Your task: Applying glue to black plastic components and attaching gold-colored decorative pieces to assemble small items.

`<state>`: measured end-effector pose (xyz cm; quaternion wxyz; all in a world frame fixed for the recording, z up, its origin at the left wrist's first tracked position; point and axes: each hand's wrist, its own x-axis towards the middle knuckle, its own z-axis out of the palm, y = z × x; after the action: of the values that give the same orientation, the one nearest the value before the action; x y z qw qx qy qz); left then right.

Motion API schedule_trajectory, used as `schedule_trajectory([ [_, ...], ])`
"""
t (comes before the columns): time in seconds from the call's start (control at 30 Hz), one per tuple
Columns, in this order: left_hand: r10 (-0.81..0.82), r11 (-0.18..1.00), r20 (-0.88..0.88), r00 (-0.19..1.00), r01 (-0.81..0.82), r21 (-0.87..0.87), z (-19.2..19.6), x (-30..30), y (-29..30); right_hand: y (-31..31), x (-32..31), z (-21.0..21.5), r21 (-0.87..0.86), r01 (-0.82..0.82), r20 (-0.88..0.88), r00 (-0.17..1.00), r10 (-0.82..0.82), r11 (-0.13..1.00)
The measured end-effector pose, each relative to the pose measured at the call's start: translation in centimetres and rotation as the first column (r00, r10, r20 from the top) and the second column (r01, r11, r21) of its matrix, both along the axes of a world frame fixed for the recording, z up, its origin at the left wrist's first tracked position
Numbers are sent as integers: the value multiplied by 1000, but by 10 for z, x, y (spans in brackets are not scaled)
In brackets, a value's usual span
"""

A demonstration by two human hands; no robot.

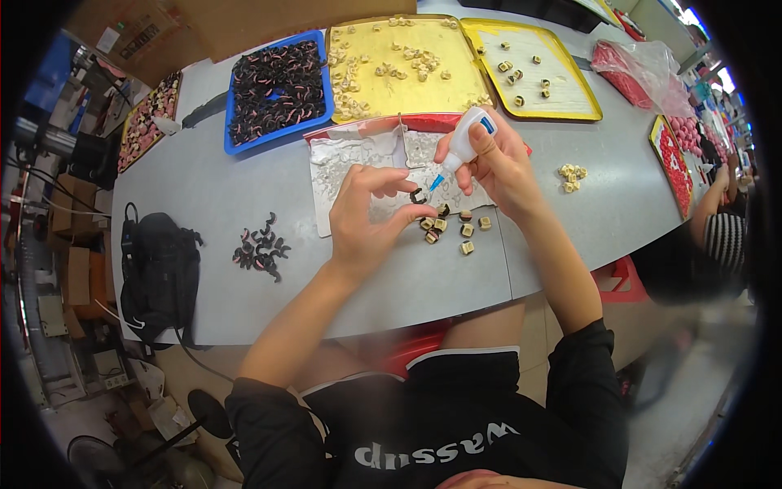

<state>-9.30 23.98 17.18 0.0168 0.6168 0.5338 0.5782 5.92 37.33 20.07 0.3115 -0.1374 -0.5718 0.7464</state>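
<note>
You had two hands at work: your left hand pinched one small dark curved piece, and your right hand held one white glue bottle. Just below them on the counter lay seven small tan blocks. Three trays stood at the far side: one blue tray and two yellow trays. One black bag sat at your left.

A brown cardboard box with a small white label is seen far up-left of the left grip. A clear plastic bag of red pieces is laid on the desk, up-right of the right grip. More brown cartons are stacked on the floor well left of the left grip.
</note>
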Motion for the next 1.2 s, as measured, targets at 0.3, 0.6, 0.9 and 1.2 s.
schedule_trajectory([
  [0.3,54,998,41,998,-53,-34,3,-4,-3,16,9,11,-5,251,-98,963,-251,968],
  [0.6,123,992,193,974,-127,8,3,-9,3,-3,56,-15,830,1,333,800,-499,557],
  [0.9,185,982,166,969,-187,-3,-2,-15,-2,-13,113,-22,968,156,135,337,-932,197],
  [1.2,212,977,165,963,-203,-71,0,-12,4,-4,134,-33,948,145,180,490,-853,283],
])
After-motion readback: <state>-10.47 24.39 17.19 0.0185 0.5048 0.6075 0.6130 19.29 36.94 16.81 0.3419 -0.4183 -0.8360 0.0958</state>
